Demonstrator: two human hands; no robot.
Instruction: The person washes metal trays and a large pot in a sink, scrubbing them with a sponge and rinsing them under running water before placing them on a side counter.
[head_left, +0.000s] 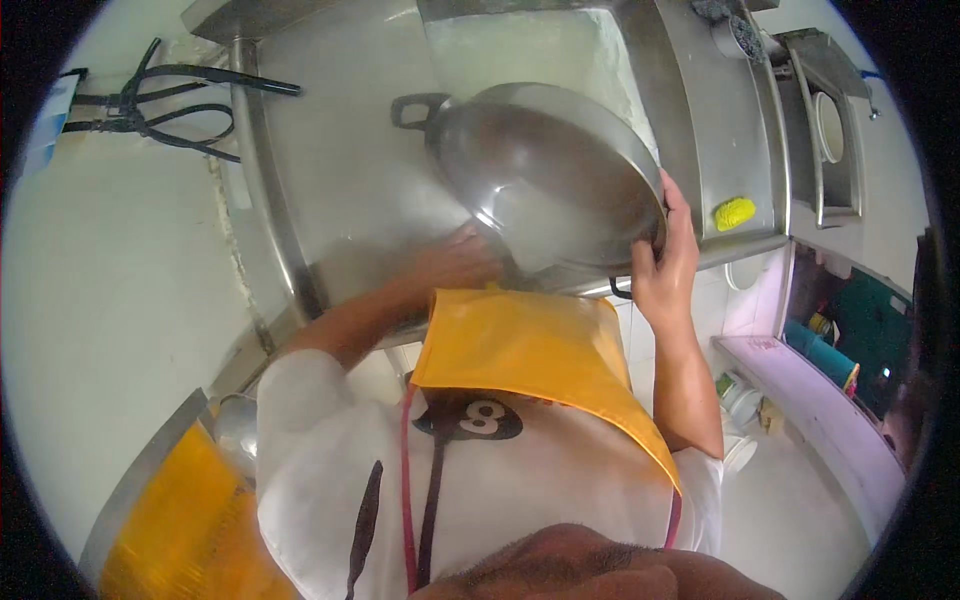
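Observation:
A large metal wok (555, 180) with two black loop handles is tilted over a stainless steel sink (337, 150). My right hand (667, 255) grips its rim at the right, beside the lower handle, with the thumb on the near side and fingers behind. My left hand (469, 259) is at the wok's lower left edge, close to the yellow apron (525, 337); its fingers are partly hidden and blurred, so whether it holds anything cannot be made out. Whitish, cloudy water (525, 49) shows in the basin behind the wok.
A yellow scrubber (735, 214) lies on the steel ledge at right, with steel wool (742, 37) in a holder farther up. Black straps or hoses (180, 82) hang by the left wall. The sink's front edge (739, 246) runs before me. Containers (742, 405) stand low at right.

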